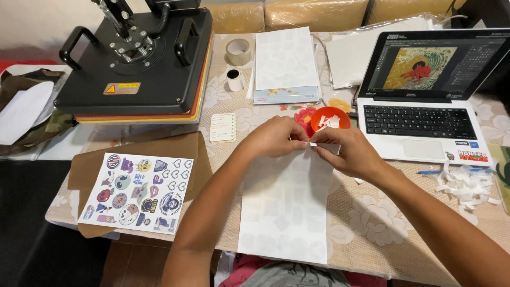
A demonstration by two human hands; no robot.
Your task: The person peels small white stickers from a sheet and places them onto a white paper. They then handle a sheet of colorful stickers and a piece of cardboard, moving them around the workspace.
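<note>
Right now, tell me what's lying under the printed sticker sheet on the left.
The sticker sheet lies on a brown sheet of paper, which sticks out around it and overhangs the table's edge. Whatever lies beneath the brown paper is covered.

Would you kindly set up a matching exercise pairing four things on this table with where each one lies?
Things:
1. heat press
2. laptop
3. sticker sheet
4. orange bowl

Places:
A. on brown paper at the left front of the table
B. just beyond the person's two hands
C. far left corner of the table
D. on the right, screen open

Pairs: 1-C, 2-D, 3-A, 4-B

The left hand and right hand pinch the far edge of a white sheet.
</note>
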